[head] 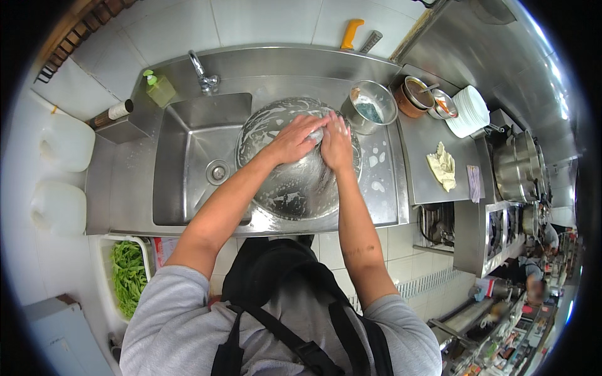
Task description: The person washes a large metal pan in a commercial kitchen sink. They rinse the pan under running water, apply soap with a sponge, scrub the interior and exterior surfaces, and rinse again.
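Observation:
A large round metal pan or lid, streaked with white suds, lies on the steel counter beside the sink basin. My left hand is over its far half, with thumb and fingers around a pale, sudsy scrubbing pad. Its exact material is hard to make out. My right hand lies nearly flat next to it, fingers stretched forward and flecked with foam. The fingertips of both hands meet or overlap. Whatever lies under my right palm is hidden.
Right of the pan stands a steel pot with sudsy bluish contents. The sink basin and faucet are on the left, near a soap bottle. Stacked white plates and a cloth occupy the right counter. People work far right.

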Demonstrator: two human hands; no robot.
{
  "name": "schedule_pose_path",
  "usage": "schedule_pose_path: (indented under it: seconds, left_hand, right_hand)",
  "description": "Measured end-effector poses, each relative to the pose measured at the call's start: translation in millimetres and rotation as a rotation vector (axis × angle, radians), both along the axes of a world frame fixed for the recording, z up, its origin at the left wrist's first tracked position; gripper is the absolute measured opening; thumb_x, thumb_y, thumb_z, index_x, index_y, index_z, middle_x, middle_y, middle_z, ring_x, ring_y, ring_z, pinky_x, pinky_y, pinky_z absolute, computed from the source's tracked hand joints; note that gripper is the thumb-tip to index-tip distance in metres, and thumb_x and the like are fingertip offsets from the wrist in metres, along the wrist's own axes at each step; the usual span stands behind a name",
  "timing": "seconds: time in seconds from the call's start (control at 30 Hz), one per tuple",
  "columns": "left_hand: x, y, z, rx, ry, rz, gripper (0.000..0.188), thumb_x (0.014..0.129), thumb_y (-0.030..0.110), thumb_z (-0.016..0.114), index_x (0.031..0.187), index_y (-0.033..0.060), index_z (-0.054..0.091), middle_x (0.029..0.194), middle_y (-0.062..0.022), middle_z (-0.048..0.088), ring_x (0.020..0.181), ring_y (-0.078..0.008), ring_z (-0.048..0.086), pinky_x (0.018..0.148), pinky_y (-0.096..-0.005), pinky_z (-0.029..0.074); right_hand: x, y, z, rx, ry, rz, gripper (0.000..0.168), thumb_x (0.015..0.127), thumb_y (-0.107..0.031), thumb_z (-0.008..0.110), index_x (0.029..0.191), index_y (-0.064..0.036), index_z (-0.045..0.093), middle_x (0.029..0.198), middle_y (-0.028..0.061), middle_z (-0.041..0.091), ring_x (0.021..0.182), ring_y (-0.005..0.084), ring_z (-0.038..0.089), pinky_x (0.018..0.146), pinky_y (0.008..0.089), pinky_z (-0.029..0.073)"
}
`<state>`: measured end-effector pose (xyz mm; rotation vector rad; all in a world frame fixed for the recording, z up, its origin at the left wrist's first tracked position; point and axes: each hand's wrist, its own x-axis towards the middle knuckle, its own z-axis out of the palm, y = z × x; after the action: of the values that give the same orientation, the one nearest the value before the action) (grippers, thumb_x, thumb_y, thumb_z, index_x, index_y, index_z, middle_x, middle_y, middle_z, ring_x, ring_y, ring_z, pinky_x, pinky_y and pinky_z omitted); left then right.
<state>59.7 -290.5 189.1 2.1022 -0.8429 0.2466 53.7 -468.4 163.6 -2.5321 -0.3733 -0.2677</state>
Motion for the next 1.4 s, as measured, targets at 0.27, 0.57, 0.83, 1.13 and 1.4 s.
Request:
schedule_pose_path:
  seconds: [0.27,0.57,0.83,1.13,1.4]
  left_hand:
    - [-4.3,-2.6,-6.2,0.031,0.075,0.265,0.04,0.092,0.007,0.052,0.131,0.0116,0.053,0.125,-0.012,0.056,0.119,-0.0343,0.051,0.103,-0.0478,0.041]
    - [2.3,5.7,-12.6,-0.091,0.067,0.231,0.04,0.091,0.002,0.051,0.131,0.0097,0.052,0.124,-0.0119,0.059,0.118,-0.0348,0.052,0.104,-0.0459,0.041]
    - [0.7,-0.4,-17.4,-0.157,0.036,0.18,0.037,0.093,0.002,0.048,0.13,0.0068,0.052,0.124,-0.013,0.061,0.119,-0.0357,0.053,0.104,-0.0463,0.042]
    - [0.8,-4.0,-15.6,-0.114,-0.07,0.234,0.03,0.093,0.001,0.047,0.121,0.0039,0.055,0.114,-0.0148,0.062,0.109,-0.0371,0.055,0.096,-0.0467,0.045]
    - [-3.7,-1.4,-7.2,-0.035,-0.113,0.33,0.035,0.083,-0.005,0.05,0.117,0.0022,0.057,0.112,-0.0168,0.059,0.107,-0.0375,0.054,0.095,-0.0479,0.043]
  right_hand:
    - [-142.6,27.1,-25.5,-0.064,-0.062,-0.069,0.059,0.101,-0.021,0.044,0.155,-0.003,0.031,0.164,0.0202,0.024,0.151,0.0452,0.02,0.12,0.0593,0.016]
    - [-85.4,48.4,-1.8,-0.086,-0.059,-0.201,0.052,0.103,-0.023,0.045,0.149,-0.001,0.041,0.161,0.0205,0.03,0.148,0.0434,0.028,0.118,0.0589,0.022]
    - [-83.3,54.7,11.9,-0.121,-0.075,-0.33,0.049,0.101,-0.019,0.045,0.145,0.003,0.045,0.158,0.0234,0.035,0.145,0.0457,0.033,0.116,0.0598,0.026]
    - [-86.0,36.8,2.8,-0.085,-0.052,-0.191,0.051,0.099,-0.012,0.047,0.149,-0.001,0.044,0.161,0.0191,0.032,0.147,0.0454,0.028,0.118,0.0599,0.023]
    - [-99.0,32.7,-1.3,-0.082,-0.048,-0.094,0.054,0.097,-0.009,0.044,0.151,-0.006,0.042,0.162,0.0165,0.031,0.149,0.0431,0.027,0.119,0.0608,0.022]
